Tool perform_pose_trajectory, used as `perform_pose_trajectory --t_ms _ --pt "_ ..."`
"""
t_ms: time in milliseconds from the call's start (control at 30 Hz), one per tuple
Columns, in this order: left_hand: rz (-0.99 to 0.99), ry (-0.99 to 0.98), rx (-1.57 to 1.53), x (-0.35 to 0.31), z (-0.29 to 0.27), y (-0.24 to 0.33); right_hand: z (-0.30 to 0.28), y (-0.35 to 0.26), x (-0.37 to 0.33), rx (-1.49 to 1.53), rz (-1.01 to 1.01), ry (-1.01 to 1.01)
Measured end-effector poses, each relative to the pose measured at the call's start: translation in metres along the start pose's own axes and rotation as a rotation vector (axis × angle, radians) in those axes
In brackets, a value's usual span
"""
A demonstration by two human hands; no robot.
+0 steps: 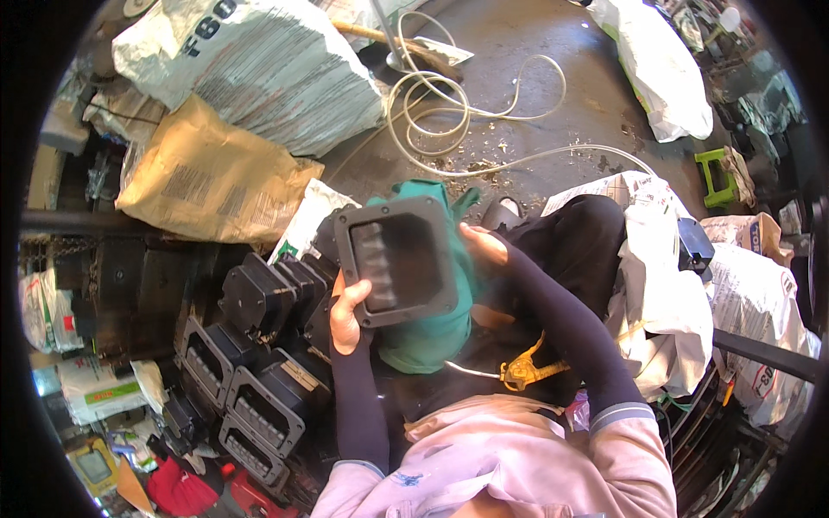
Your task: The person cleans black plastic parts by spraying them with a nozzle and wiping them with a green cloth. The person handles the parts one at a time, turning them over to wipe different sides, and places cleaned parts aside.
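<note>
A black plastic housing [350, 259] with a rectangular open face is held up in front of me, its ribbed inside showing. My left hand [347, 315] is closed on its lower left edge, thumb over the rim. Green cloth [432, 341] lies behind and below the housing and shows along its right side. My right hand [485, 246] is closed against the cloth at the right side; its fingertips are hidden. A yellow air blow gun [525, 367] on a pale hose lies near my lap, touched by neither hand.
Several similar black housings [263, 406] are stacked at my left. Large white sacks [250, 78] and a brown paper sack [216, 177] stand at the upper left. A coiled pale hose [432, 112] crosses the floor. White sacks [661, 319] and a green stand [715, 177] are at right.
</note>
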State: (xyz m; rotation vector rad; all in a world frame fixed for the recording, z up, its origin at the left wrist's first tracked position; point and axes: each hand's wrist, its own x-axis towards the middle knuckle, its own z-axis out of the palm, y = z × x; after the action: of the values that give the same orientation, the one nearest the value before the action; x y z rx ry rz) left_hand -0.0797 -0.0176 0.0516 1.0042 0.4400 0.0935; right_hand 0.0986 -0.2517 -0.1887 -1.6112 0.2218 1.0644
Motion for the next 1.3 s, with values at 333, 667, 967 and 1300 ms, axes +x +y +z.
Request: perform_pose_trajectory --t_ms 333,667,967,1300 --pt "0.019 -0.003 -0.017 0.003 -0.004 -0.004 -0.042 -0.081 -0.071 -0.577 -0.591 0.466" --pt "0.208 -0.031 0.096 0.006 0.032 -0.004 -0.024 -0.18 -0.246 0.204 -0.673 0.015" --pt "0.226 -0.078 0.279 -0.001 0.049 -0.002 0.077 -0.159 -0.189 0.675 -0.351 -0.417" --pt "0.2 -0.206 0.391 0.007 0.044 -0.005 0.049 -0.175 -0.215 -0.05 -0.435 -0.694"
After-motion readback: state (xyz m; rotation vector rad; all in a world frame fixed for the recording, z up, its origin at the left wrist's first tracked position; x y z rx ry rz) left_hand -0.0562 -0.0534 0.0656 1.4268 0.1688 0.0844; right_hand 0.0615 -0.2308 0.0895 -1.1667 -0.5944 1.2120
